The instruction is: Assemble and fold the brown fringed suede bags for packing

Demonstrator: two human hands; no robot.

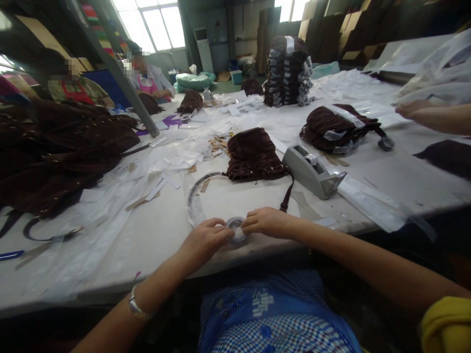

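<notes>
Near the table's front edge lies a round, ring-like piece (236, 230) that looks wrapped in clear film. From its left side my left hand (208, 239) grips it with closed fingers. On the other side my right hand (263, 223) has its fingers pressed together on the same piece. Just beyond lies a dark brown fringed handbag (253, 154). Its shoulder strap (191, 196) curves toward me on the left, covered in clear plastic. The bare strap end (285, 201) hangs down on the right, close to my right hand.
A grey tape dispenser (312, 171) stands right of the bag. Brown bags are heaped (55, 157) at left and stacked (287, 73) at the back; a wrapped bag (338, 127) lies at right. A co-worker's hand (423, 113) reaches in there. A metal post (128, 78) rises at left.
</notes>
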